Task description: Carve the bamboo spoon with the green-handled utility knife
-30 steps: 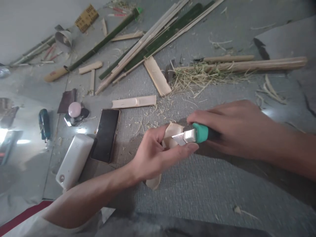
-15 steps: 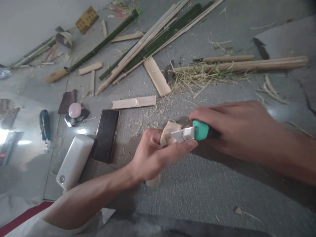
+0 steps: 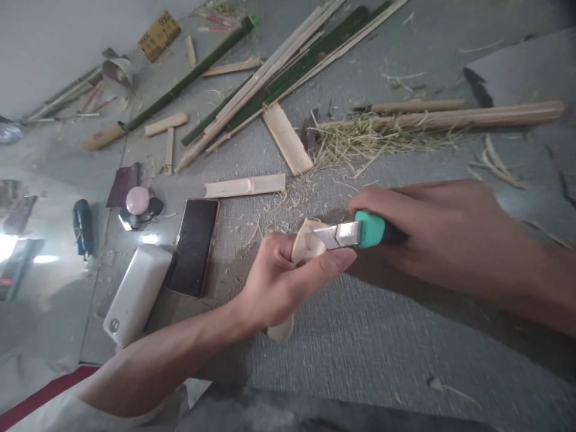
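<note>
Right of the smartphone (image 3: 193, 247), the left hand (image 3: 282, 291) has its fingers round a bamboo piece (image 3: 306, 246); the right hand (image 3: 434, 231) grasps a utility knife (image 3: 369, 229), apparently trimming its end. Cutting calls for steady support.

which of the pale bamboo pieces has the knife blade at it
The piece gripped in the left hand, one end at the blade, the other sticking out below the hand. The others, like the ridged strip near the phone, lie untouched.
</note>
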`<state>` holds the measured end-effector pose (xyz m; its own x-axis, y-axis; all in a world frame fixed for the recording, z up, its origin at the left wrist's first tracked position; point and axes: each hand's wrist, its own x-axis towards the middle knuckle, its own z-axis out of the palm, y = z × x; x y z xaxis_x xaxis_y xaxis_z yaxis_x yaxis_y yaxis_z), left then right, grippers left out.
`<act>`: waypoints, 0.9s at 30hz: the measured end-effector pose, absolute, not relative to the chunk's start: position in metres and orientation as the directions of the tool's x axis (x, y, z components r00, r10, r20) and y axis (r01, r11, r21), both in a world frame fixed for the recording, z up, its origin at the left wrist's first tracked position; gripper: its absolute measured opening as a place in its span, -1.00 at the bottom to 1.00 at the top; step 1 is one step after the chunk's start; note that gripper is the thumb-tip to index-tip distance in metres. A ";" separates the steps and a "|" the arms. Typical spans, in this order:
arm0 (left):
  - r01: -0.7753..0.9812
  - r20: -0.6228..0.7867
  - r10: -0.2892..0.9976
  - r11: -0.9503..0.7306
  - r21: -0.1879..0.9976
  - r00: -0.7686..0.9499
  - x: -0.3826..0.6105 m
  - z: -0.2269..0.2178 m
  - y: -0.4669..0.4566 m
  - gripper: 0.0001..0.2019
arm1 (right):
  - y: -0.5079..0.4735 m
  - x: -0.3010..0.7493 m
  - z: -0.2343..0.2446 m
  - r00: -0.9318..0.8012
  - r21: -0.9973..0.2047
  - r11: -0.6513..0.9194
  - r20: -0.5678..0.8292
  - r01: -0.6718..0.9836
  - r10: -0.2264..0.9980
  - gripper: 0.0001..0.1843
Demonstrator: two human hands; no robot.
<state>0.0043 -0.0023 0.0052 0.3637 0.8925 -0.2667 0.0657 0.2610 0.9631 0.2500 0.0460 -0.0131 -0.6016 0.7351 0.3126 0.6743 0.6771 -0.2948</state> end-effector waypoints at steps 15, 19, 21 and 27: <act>0.036 -0.240 0.892 0.245 0.969 0.382 0.004 0.003 -0.002 -0.36 | 0.045 0.250 -0.015 -0.581 -0.285 0.665 0.331 0.690 0.744 -0.83; 0.070 -0.281 0.882 0.276 0.959 0.377 0.004 0.002 -0.003 -0.31 | 0.047 0.252 -0.020 -0.586 -0.293 0.668 0.325 0.685 0.743 -0.81; 0.087 -0.294 0.877 0.283 0.955 0.379 0.004 0.002 -0.002 -0.29 | 0.048 0.252 -0.021 -0.587 -0.297 0.670 0.326 0.681 0.741 -0.83; 0.073 -0.278 0.879 0.272 0.960 0.387 0.004 0.002 -0.002 -0.29 | 0.049 0.250 -0.018 -0.578 -0.319 0.651 0.301 0.689 0.758 -0.83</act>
<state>0.0045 -0.0023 0.0019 0.3865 0.8793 -0.2783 0.0732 0.2715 0.9596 0.2499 0.0490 -0.0178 -0.5781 0.7583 0.3013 0.6886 0.6515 -0.3185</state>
